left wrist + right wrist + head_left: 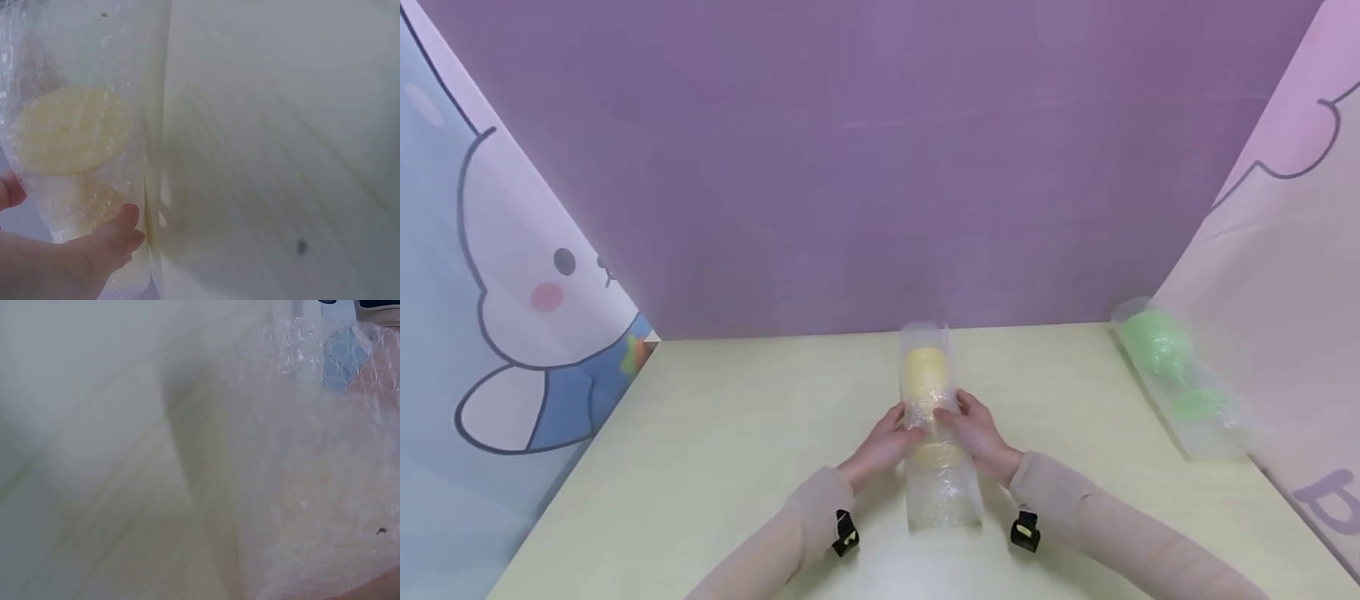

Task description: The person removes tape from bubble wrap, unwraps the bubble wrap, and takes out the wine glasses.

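The only writing I see is a purple, letter-like mark (1333, 500) on the right wall (1285, 325); it runs up to the picture's edge, and I cannot tell which letter it is. My left hand (883, 446) grips the wrapped yellow thing (927, 367) at its left side and my right hand (985, 437) at its right, thumbs on top; the fingers underneath are hidden. It lies lengthwise on the table (737, 450), in front of the purple wall (887, 183). Bubble wrap (946, 504) blurs its shape: a round yellow end shows at my left wrist, but I cannot make out what it is. At my right wrist just a sliver of hand shows. A wrapped green thing (1157, 343) lies at the table's right edge, equally vague. My sleeves are cut off below.
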{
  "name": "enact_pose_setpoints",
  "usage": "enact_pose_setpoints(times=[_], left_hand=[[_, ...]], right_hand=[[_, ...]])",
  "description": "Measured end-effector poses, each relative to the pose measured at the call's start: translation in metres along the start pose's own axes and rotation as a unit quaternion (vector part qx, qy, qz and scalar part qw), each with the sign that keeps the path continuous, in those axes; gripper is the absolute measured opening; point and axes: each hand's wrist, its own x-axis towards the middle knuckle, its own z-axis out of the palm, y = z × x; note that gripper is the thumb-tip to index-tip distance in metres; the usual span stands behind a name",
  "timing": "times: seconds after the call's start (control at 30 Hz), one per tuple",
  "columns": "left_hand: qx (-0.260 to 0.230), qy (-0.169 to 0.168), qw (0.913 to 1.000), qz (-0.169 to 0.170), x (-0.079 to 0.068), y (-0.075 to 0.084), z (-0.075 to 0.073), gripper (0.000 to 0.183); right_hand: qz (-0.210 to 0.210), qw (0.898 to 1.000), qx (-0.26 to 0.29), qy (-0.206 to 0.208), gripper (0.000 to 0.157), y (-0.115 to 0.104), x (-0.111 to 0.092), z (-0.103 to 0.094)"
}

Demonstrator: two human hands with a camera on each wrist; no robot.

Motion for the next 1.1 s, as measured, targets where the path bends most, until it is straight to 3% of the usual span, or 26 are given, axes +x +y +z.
enact_pose_setpoints(times=[0.67, 1.1], left_hand=[[-0.016, -0.008, 0.9998, 0.013, -0.009, -0.005, -0.013, 0.068], [0.0, -0.016, 0.9996, 0.024, -0.018, -0.004, -0.024, 0.07]], right_hand=[[-0.001, 1.0, 0.009, -0.006, 0.07, 0.001, -0.005, 0.015], [0.004, 0.999, 0.033, -0.016, 0.072, 0.002, -0.005, 0.022]])
